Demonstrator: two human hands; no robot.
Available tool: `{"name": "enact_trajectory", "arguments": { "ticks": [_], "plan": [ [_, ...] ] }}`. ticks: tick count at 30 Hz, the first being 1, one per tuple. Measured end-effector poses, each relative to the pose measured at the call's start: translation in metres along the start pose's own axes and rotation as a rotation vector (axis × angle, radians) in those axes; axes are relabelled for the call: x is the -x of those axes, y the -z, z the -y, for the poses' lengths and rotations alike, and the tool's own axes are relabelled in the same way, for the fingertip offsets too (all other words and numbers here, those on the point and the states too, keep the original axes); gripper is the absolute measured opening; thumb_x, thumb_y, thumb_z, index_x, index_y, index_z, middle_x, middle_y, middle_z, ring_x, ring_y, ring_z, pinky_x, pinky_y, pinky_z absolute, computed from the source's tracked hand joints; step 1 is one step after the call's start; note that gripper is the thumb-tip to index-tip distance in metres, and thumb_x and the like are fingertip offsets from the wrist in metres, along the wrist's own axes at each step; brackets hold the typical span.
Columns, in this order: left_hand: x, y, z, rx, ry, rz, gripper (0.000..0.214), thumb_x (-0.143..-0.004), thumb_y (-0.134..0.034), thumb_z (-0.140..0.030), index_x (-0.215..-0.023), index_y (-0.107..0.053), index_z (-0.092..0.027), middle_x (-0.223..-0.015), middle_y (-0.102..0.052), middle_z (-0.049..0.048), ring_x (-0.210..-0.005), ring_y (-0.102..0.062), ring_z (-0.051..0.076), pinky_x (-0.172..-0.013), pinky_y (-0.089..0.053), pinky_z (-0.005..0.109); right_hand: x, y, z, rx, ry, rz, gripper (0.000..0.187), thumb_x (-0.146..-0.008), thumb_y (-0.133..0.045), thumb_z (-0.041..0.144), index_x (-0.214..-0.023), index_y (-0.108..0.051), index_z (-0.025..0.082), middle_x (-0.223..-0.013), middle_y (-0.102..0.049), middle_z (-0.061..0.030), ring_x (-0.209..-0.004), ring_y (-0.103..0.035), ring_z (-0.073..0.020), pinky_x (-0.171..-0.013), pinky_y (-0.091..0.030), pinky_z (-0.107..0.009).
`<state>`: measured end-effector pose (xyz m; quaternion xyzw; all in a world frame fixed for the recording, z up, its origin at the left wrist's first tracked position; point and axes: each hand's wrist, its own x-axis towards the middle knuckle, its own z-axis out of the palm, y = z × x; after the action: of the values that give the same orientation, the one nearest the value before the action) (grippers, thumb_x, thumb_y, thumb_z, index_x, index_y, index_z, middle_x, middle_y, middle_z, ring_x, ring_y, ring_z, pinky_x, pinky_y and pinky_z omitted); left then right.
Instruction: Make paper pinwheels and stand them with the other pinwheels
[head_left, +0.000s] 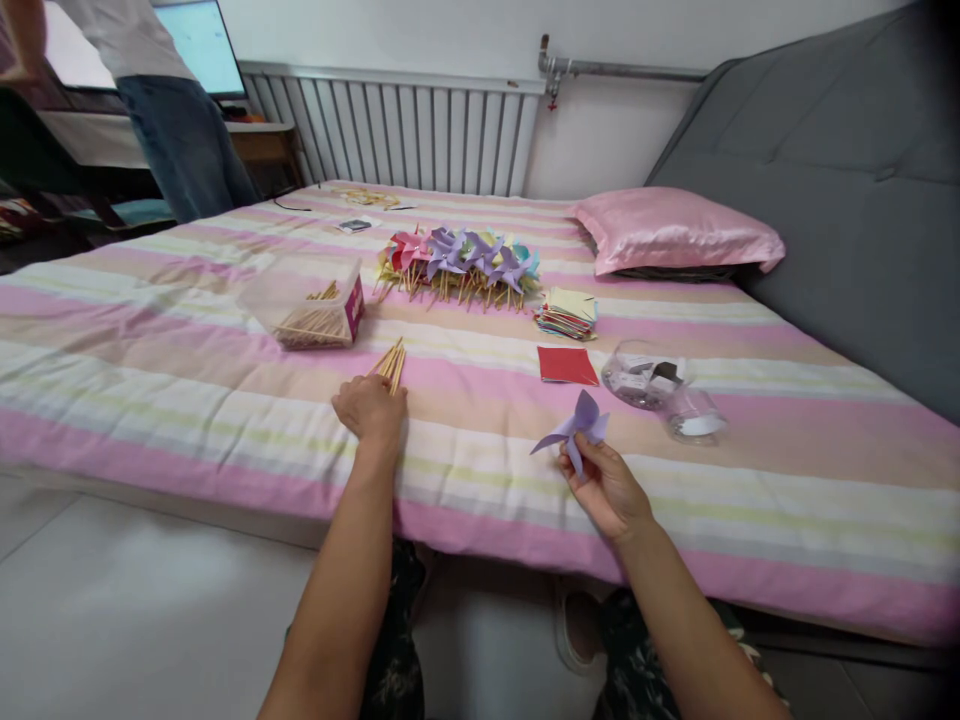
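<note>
My left hand (370, 408) rests on the striped bed (187, 400), its fingers closed over the near ends of a small bundle of wooden sticks (391, 362). My right hand (604, 485) is raised a little above the bed and pinches a folded purple paper pinwheel head (576, 424) from below. A red paper square (566, 365) lies just beyond it.
A clear tub of sticks (311, 300) lies on its side at left. Finished pinwheels (461, 262) are heaped mid-bed beside a stack of coloured paper (568, 312). A clear jar (660, 390) lies at right, a pink pillow (675, 230) behind. A person (161, 110) stands at far left.
</note>
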<state>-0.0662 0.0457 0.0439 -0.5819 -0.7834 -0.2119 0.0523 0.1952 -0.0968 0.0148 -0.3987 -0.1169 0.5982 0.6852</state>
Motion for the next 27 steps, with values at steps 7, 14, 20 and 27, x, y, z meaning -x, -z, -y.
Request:
{"name": "enact_trajectory", "arguments": {
  "ticks": [7,14,20,27],
  "plan": [
    [0.001,-0.001,-0.001,0.005,0.064,0.038,0.024,-0.075,-0.053,-0.025,-0.086,-0.073,-0.015,-0.082,-0.069,0.0168,-0.08,-0.06,0.031,-0.076,-0.035,0.042,0.0,-0.001,0.0,-0.017,0.001,0.024,0.023,-0.057,-0.083,0.02,-0.071,-0.064,0.018,-0.065,-0.065,0.0044,-0.06,-0.059,-0.008,-0.057,-0.052,-0.019],
    [0.01,0.007,0.004,0.084,-0.004,-0.1,0.031,-0.08,-0.049,-0.03,-0.091,-0.073,-0.013,-0.087,-0.069,0.0178,-0.088,-0.058,0.033,-0.076,-0.037,0.041,0.0,0.0,0.0,-0.005,0.01,0.038,0.022,-0.059,-0.082,0.021,-0.072,-0.064,0.02,-0.066,-0.064,0.004,-0.06,-0.058,-0.0093,-0.056,-0.053,-0.021],
    [0.039,0.006,-0.009,0.688,-0.187,-0.023,0.025,-0.079,-0.056,-0.033,-0.087,-0.073,-0.016,-0.08,-0.071,0.0074,-0.069,-0.059,0.019,-0.069,-0.044,0.03,-0.002,0.001,0.002,-0.002,0.023,0.071,0.021,-0.059,-0.081,0.023,-0.07,-0.063,0.021,-0.065,-0.063,0.0044,-0.062,-0.059,-0.0108,-0.058,-0.051,-0.024],
    [0.078,0.008,-0.046,1.069,-0.519,0.461,0.018,-0.075,-0.064,-0.032,-0.079,-0.074,-0.018,-0.07,-0.068,0.0054,-0.061,-0.057,0.014,-0.055,-0.04,0.023,-0.007,0.004,0.017,-0.16,0.18,0.036,0.021,-0.06,-0.08,0.026,-0.062,-0.059,0.023,-0.055,-0.057,0.0065,-0.072,-0.06,-0.0118,-0.073,-0.049,-0.028]
  ]
}}
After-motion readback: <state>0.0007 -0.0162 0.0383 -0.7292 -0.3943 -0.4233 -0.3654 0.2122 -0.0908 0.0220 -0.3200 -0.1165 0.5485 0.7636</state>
